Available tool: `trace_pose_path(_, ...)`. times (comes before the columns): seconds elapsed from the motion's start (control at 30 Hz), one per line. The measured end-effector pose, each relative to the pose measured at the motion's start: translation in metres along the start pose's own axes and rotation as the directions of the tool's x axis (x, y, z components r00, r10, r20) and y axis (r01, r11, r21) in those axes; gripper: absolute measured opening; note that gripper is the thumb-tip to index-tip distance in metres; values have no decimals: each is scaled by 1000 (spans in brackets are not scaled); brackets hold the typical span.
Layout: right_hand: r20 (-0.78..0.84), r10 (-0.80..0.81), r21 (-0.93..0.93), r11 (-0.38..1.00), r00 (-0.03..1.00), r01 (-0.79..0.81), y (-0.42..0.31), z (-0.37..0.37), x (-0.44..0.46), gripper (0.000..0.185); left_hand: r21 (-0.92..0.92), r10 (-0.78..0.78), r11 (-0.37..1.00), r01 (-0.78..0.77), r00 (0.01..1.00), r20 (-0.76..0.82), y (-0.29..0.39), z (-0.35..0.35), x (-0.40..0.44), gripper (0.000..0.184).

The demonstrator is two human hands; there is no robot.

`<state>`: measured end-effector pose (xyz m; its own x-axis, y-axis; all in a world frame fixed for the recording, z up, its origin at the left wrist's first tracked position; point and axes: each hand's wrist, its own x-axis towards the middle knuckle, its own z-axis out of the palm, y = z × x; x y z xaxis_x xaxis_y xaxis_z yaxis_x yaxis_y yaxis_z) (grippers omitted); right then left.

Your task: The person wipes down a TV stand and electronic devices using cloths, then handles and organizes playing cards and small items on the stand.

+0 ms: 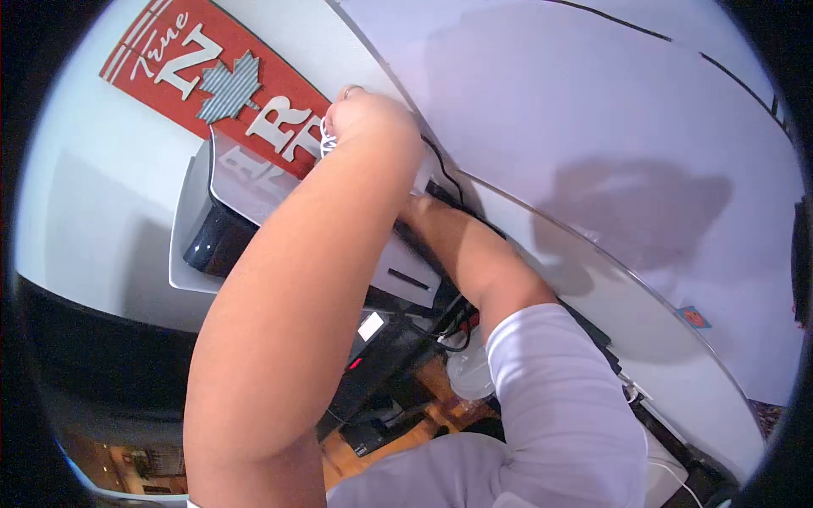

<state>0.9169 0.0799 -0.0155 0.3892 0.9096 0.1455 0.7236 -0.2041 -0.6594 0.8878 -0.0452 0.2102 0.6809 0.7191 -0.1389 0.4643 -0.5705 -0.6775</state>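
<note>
My left hand (368, 117) is raised at the upper middle, its back toward the camera and its fingers curled. A coiled white cable (327, 140) comes out beside these fingers, in front of the red sign (279, 80). Behind my left wrist, my right hand (413, 207) is mostly hidden; its fingers do not show. It is near the back edge of a white and black device (222, 241), by a black cable (446, 162) along the wall.
A shiny dark surface (102, 356) fills the lower left. Black cables (457, 343) and a clear round container (471, 372) are below my right forearm. A large white panel (525, 110) is at the right, with a small blue and orange sticker (694, 317) near its edge.
</note>
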Motion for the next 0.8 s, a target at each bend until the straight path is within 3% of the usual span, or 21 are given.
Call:
trace_pose_path(0.13,5,22,20,1000,1000,-22,4,-6,-5,48,-26,-41,999,39,995,-89,2,6,2,32)
trace_pose_path(0.43,112,133,33,990,985,-138,-1,-30,-98,51,-17,-71,997,70,995,-67,-2,10,10,40)
trace_pose_path(0.53,-92,38,-202,978,995,-56,11,-20,-148,36,18,-33,999,34,997,-75,-3,10,13,40)
trace_pose_path(0.6,-21,-217,-420,888,976,188,20,-30,-184,30,1,-23,1000,23,997,-69,-3,9,11,40)
trace_pose_path(0.63,-19,-214,-421,888,977,186,23,-33,-203,30,-17,-21,1000,20,998,-62,-4,9,12,40)
trace_pose_path(0.7,-178,-281,-347,915,943,207,24,-36,-228,27,-17,5,1000,-7,996,-85,-4,13,12,34)
trace_pose_path(0.8,-75,-296,-307,916,952,260,24,-46,-210,28,21,38,999,-36,994,-99,-8,11,6,29)
